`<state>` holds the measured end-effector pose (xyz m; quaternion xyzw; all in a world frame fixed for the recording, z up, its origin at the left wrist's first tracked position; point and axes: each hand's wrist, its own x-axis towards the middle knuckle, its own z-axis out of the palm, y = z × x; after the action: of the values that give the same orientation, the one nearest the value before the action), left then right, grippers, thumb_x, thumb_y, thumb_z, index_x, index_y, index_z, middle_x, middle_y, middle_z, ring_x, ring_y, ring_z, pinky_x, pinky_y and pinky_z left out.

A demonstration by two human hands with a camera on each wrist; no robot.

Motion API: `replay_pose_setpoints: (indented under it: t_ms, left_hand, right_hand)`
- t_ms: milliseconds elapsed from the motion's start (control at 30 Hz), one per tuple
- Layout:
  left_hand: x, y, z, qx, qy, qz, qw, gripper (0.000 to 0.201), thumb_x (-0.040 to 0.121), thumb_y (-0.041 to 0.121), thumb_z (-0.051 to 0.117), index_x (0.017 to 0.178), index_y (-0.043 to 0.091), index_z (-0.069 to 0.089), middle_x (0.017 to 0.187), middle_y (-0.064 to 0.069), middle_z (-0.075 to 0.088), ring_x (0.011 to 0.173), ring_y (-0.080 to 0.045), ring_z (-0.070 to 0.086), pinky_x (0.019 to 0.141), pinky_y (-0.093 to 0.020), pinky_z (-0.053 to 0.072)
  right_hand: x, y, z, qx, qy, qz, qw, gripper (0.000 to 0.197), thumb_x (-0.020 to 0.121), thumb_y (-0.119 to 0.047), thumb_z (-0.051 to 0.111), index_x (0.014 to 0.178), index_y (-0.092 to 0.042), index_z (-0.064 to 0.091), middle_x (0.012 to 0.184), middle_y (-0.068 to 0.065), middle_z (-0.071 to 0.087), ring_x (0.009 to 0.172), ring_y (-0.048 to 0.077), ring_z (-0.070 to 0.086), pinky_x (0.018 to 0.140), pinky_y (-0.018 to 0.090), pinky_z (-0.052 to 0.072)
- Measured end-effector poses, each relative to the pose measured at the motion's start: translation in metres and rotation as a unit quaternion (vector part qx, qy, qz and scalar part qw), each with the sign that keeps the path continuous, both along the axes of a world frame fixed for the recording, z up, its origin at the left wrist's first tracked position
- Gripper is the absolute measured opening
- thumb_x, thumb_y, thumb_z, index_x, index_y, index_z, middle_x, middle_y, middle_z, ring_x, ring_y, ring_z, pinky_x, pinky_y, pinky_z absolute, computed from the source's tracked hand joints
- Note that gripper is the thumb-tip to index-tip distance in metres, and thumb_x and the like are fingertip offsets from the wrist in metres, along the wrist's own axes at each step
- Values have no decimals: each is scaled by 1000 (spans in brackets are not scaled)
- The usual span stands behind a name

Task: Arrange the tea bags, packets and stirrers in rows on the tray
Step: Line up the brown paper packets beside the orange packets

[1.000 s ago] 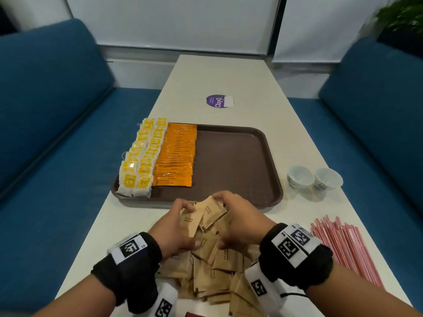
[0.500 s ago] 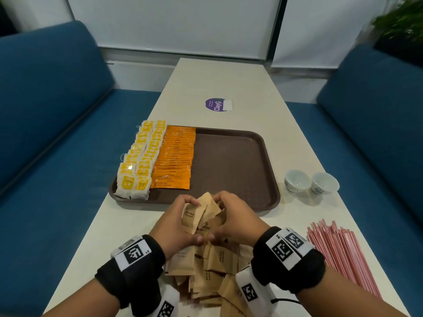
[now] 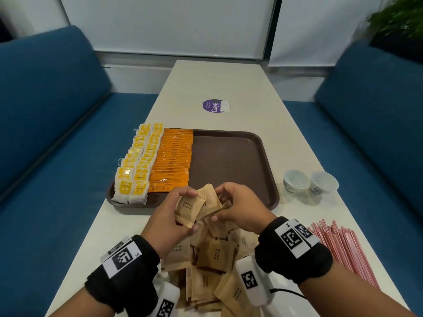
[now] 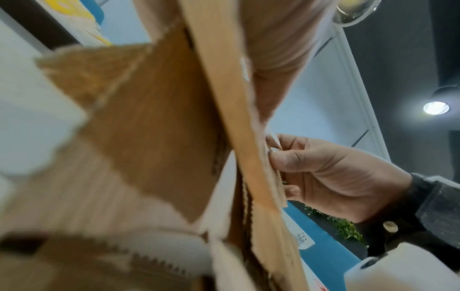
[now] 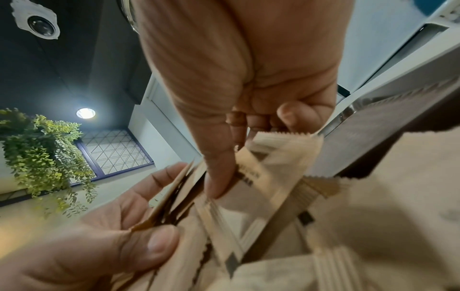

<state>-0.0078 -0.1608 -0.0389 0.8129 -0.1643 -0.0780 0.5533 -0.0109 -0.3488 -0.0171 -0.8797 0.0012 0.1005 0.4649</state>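
Note:
My left hand grips a small stack of brown sugar packets just above the near edge of the brown tray. My right hand pinches another brown packet against that stack; in the left wrist view the right hand holds the packet edges. A loose pile of brown sugar packets lies on the table under both wrists. On the tray's left side stand two rows of yellow tea bags and one row of orange coffee packets. Pink stirrers lie at the right.
Two small white cups sit on the table right of the tray. A purple sticker lies beyond the tray. Blue sofas flank the narrow white table. The tray's right half is bare.
Both hands have lifted slightly off the pile and drawn together, and the packets in my left hand now form a tidier stack with one face showing.

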Motion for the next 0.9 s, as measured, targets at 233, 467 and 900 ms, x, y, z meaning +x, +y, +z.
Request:
replay_pose_setpoints:
  t_ms: [233, 467, 900]
  left_hand:
    - [10, 4, 6, -63, -9, 17, 998, 62, 64, -13, 75, 95, 36, 54, 111, 16, 53, 91, 15, 53, 73, -3, 42]
    - [19, 4, 7, -150, 15, 52, 987, 60, 62, -8, 79, 101, 28, 52, 112, 13, 54, 93, 10, 55, 81, -15, 47]
    - [30, -4, 3, -210, 60, 85, 972, 55, 67, -13, 72, 102, 26, 55, 119, 1, 56, 111, -20, 56, 91, -41, 50]
  right_hand:
    - [3, 3, -6, 62, 1, -29, 998, 51, 74, -16, 79, 112, -34, 51, 108, 8, 61, 94, 16, 63, 71, 17, 53]
    - [7, 5, 7, 128, -16, -23, 991, 36, 81, -11, 72, 112, -23, 56, 91, -6, 62, 76, -4, 60, 67, 7, 47]
    - [19, 24, 18, 145, -25, -23, 989, 28, 89, -11, 63, 116, -14, 56, 98, -5, 63, 87, 4, 60, 76, 16, 50]
